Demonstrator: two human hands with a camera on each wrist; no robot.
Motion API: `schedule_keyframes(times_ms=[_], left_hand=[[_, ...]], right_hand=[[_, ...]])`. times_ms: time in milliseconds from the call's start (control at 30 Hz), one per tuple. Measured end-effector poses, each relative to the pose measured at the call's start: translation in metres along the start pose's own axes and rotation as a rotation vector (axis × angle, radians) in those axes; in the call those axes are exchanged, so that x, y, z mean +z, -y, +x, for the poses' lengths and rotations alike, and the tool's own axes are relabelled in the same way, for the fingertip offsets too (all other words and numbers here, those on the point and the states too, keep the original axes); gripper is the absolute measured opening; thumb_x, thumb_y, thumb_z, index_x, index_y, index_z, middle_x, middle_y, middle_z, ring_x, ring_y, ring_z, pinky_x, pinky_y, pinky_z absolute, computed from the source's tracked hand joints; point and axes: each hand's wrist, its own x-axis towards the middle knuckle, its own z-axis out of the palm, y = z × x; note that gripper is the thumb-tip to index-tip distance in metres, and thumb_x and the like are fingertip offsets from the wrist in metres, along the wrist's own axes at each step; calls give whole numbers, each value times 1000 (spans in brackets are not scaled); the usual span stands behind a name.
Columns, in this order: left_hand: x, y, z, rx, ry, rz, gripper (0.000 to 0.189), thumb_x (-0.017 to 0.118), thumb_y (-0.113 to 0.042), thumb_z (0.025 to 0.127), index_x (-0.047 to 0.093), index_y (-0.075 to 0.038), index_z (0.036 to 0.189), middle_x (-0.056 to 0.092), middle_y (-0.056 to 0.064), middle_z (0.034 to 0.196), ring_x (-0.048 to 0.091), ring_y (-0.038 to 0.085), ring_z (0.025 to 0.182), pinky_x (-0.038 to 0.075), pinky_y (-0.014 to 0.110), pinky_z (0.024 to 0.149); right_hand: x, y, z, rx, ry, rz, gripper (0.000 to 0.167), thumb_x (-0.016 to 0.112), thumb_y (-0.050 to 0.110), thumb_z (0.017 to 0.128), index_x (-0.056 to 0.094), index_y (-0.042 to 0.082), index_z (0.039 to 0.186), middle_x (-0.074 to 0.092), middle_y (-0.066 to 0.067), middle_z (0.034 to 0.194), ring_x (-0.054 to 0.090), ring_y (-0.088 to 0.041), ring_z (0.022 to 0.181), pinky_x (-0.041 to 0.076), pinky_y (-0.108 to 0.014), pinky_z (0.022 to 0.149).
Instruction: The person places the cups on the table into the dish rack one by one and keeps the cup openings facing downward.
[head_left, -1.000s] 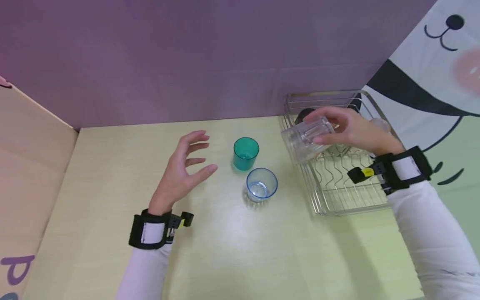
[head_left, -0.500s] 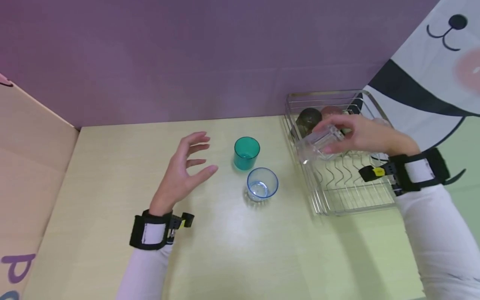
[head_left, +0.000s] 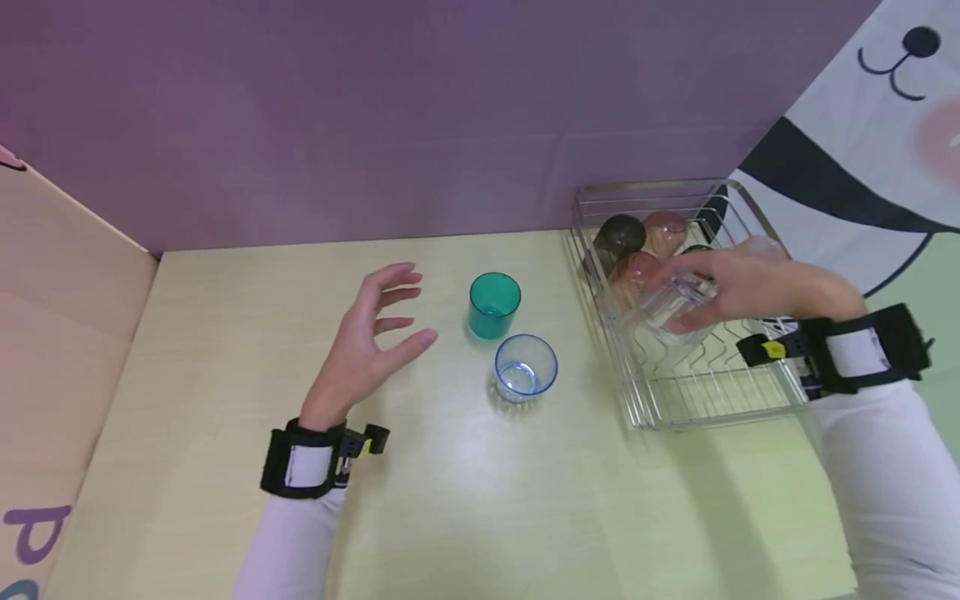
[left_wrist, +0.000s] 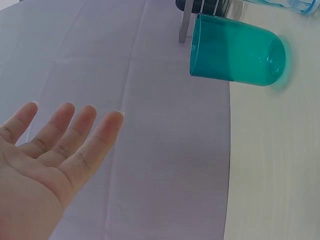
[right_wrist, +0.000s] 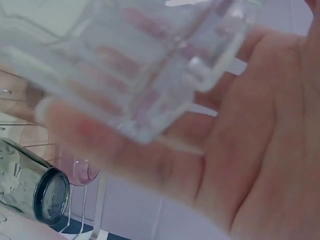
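Note:
In the head view my right hand (head_left: 757, 283) grips a clear glass (head_left: 678, 304) by its base end, fingers on one side and thumb on the other. It holds the glass tilted, mouth down and leftward, over the wire dish rack (head_left: 637, 408); whether glass and wires touch I cannot tell. My left hand (head_left: 367, 342) is held over the table with fingers spread and nothing in it. To its right stand a green tumbler (head_left: 493, 308) and a clear blue-rimmed glass (head_left: 525, 375), both upright. The left wrist view shows the open palm (left_wrist: 35, 185) apart from the green tumbler (left_wrist: 240, 50).
At the back of the rack sit upturned glasses: a dark one (head_left: 622, 235), a pink one (head_left: 666, 229) and another pinkish one (head_left: 636, 271) beside my right fingers. A purple panel (head_left: 360, 125) closes off the table's back edge.
My right hand has moved right and slightly down with the clear glass, from the rack's left edge to over its inside. The left hand has stayed almost still.

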Motion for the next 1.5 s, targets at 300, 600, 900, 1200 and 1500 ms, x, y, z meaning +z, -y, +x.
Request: schedule_keyframes(times_ms=[300,600,900,1200,1500], left_hand=[[-2,-2,0,8,-7,3,74,73,-15,88,33,-16,150,45,7,148,49,25,134,51,48,102],[-2,-2,-1,3,-6,3,73,73,-16,88,33,-19,150,45,4,147,49,25,134,51,48,102],[-2,-2,-2,4,-6,4,73,72,-18,89,33,-21,150,45,4,148,48,26,134,50,48,103],[-2,-1,-3,0,-11,20,73,73,-19,88,34,-20,150,46,4,148,49,25,134,49,48,104],[0,7,-3,-21,-16,60,72,73,-21,88,35,-19,149,46,3,148,48,22,135,42,49,110]], right_hand=[[5,-8,3,-35,180,98,60,79,42,79,58,17,128,64,-2,126,61,-20,109,53,-36,85],[23,-11,3,1,245,171,55,83,31,75,59,13,121,63,-3,118,57,-19,101,50,-34,81],[39,-9,4,50,256,94,57,85,36,71,61,14,118,65,-7,119,59,-22,100,52,-41,81],[51,-8,6,87,230,36,59,83,44,71,62,12,116,66,-12,116,61,-27,99,53,-48,78],[65,-9,7,129,236,65,58,80,43,75,58,9,117,66,-16,114,62,-29,99,54,-46,77]])
